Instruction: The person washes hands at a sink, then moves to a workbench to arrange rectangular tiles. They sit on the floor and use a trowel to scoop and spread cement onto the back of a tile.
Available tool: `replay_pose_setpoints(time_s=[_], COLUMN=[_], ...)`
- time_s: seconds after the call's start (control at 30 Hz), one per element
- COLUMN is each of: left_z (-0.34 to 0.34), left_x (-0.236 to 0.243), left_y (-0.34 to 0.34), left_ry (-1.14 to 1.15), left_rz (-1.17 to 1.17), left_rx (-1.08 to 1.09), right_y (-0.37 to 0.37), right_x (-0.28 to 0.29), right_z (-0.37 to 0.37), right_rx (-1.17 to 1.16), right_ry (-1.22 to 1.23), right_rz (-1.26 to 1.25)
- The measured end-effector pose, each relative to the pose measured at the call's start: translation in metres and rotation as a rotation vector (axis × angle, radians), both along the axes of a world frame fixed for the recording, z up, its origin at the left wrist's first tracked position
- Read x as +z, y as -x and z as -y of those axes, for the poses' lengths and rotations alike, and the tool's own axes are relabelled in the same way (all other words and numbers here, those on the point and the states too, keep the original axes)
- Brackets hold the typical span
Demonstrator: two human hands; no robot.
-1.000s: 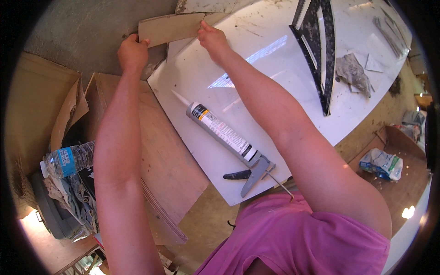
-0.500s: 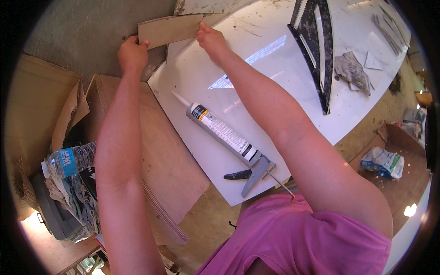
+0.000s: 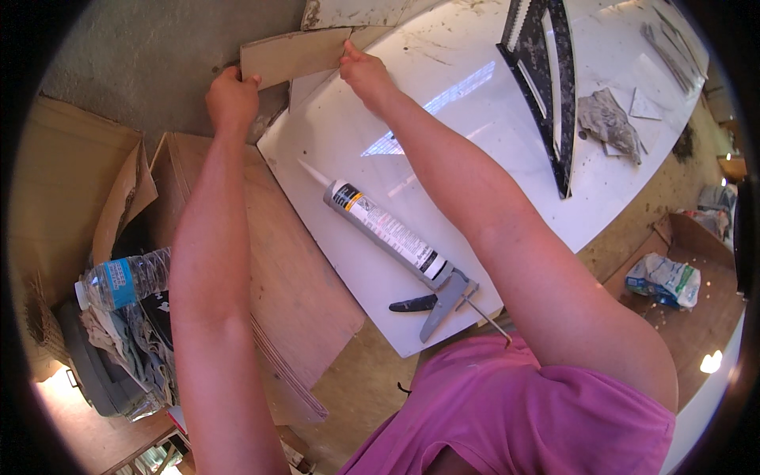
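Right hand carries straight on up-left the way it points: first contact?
The brown strip already at its fingers. Past that, probably the stained pale board, though depth is unclear.

Flat tan strip (image 3: 291, 57), long and narrow, roughly rectangular, plain face toward the camera, no visible breaks. Runs left to right, right end slightly higher in view. Sits at the far-left edge of the white bench (image 3: 328, 237). Left fingers (image 3: 252, 81) grip the left end, right fingers (image 3: 348, 50) hold the right. Material's hard to tell; could be tile or board.
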State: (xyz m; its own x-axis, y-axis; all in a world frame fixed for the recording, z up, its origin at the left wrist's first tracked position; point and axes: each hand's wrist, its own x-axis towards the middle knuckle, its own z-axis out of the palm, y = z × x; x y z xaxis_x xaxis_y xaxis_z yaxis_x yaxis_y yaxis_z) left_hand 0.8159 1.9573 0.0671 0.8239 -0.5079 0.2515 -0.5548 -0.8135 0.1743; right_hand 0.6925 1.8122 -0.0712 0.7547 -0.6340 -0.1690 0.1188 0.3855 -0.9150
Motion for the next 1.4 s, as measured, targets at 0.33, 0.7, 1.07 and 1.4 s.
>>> replay_pose_setpoints(time_s=[0.33, 0.7, 1.07, 1.4], left_z=[0.003, 0.002, 0.005, 0.008], left_x=[0.006, 0.003, 0.004, 0.004], left_y=[0.008, 0.006, 0.006, 0.010], left_ry=[-0.017, -0.001, 0.050, 0.082], left_rz=[-0.031, -0.038, -0.058, -0.019], left_rx=[-0.012, -0.015, -0.019, -0.025], right_y=[-0.007, -0.002, -0.003, -0.007], right_x=[-0.015, -0.009, -0.013, -0.016], right_z=[0.008, 0.005, 0.006, 0.004], right_rx=[-0.010, 0.025, 0.012, -0.069], right_ry=[-0.045, -0.055, -0.072, -0.093], right_rz=[0.059, 0.050, 0.072, 0.076])
